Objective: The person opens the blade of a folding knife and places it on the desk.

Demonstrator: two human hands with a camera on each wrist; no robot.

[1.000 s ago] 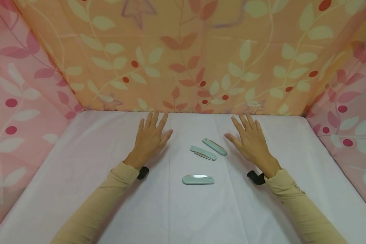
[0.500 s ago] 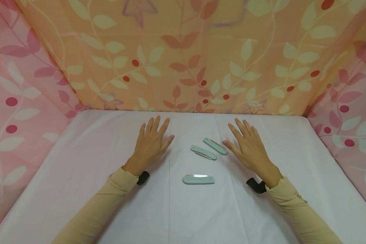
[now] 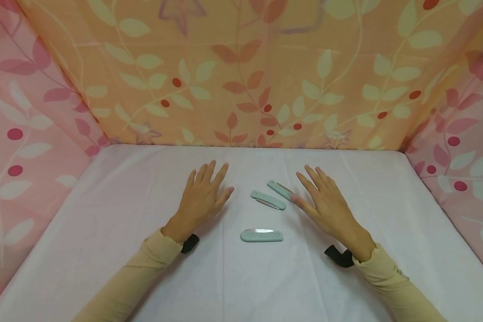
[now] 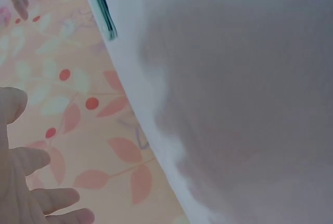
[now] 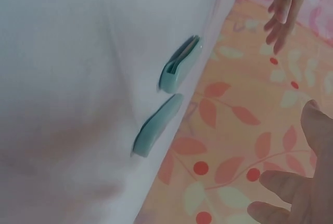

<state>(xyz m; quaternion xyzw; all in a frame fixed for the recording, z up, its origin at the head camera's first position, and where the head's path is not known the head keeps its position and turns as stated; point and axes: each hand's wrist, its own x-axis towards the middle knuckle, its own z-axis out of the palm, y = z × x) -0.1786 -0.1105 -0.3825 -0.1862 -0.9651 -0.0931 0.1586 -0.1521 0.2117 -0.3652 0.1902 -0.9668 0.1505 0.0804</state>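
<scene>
Three pale green folding knives lie on the white cloth, each with its blade folded in. The near knife lies crosswise in front. Behind it are the middle knife and the far knife, both slanted; two knives also show in the right wrist view. My left hand hovers left of them, fingers spread, holding nothing. Above the cloth on the right, my right hand has its fingers extended, and its thumb overlaps the end of the far knife in the head view.
A white cloth covers the table. An orange leaf-patterned curtain stands along the back edge, with pink patterned curtains at the sides. Black wrist cameras sit under the cuffs of the beige sleeves.
Both hands have drawn back toward the person and slightly inward. The right thumb now covers the far knife's end in the head view. The knives stay where they were.
</scene>
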